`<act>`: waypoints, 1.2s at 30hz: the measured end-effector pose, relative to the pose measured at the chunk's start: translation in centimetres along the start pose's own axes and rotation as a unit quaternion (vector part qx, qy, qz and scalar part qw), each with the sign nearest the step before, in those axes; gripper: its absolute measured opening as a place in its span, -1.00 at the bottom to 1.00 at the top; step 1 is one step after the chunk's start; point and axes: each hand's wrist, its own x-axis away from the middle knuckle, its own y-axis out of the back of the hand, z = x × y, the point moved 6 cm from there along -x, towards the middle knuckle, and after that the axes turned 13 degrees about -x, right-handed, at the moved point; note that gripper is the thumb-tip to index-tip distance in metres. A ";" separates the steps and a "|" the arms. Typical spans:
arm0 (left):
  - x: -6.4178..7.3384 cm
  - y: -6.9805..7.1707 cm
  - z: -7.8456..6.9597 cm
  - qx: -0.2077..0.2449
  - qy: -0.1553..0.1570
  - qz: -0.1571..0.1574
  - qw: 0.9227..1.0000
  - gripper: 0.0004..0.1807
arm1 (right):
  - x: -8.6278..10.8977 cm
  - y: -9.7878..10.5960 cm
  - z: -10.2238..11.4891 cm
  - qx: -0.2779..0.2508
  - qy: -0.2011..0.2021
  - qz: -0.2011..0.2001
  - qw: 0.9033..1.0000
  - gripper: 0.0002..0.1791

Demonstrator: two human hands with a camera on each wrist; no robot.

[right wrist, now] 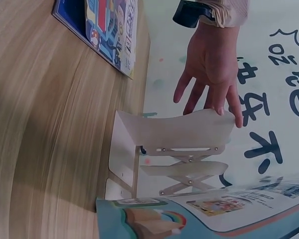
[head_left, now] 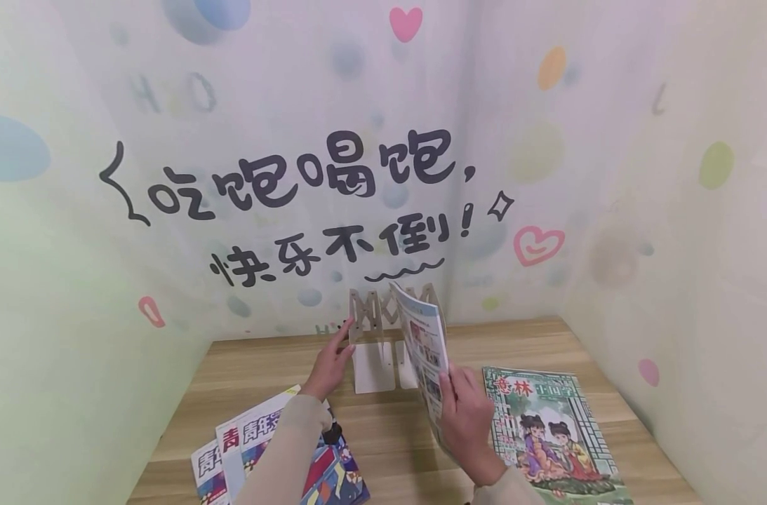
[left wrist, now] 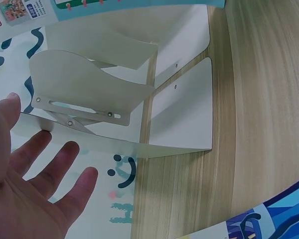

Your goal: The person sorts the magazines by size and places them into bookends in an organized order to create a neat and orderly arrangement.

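Note:
A white expandable book stand (head_left: 373, 372) with crossed metal slats stands near the back wall. My left hand (head_left: 329, 368) is at its left end panel, and the fingertips touch the panel's upper edge. In the left wrist view the fingers (left wrist: 57, 167) are spread and nearly straight. My right hand (head_left: 468, 414) grips a thin magazine (head_left: 424, 358) by its near edge. Held upright, the magazine stands over the right part of the stand and hides much of it. The right wrist view shows its light-blue cover (right wrist: 189, 211) but not the gripping fingers.
Several overlapping magazines (head_left: 332, 477) lie at the front left, partly under my left forearm. Another magazine with a green illustrated cover (head_left: 550, 435) lies flat at the right. A printed fabric wall (head_left: 332, 84) encloses the wooden table (head_left: 263, 358) at the back and sides.

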 end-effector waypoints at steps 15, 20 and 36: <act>0.1 0.0 -0.1 -0.009 0.004 0.001 1.000 -0.37 | 0.1 0.9 -1.6 0.025 -0.030 -0.002 0.999 -0.79; 0.0 0.0 -0.1 -0.008 -0.001 0.002 1.000 -0.37 | 0.1 1.6 -1.6 0.023 -0.013 -0.018 0.999 -0.81; 0.2 0.1 -0.4 0.000 0.007 0.005 1.000 -0.36 | 0.1 3.1 -2.1 0.035 0.021 -0.054 0.998 -0.78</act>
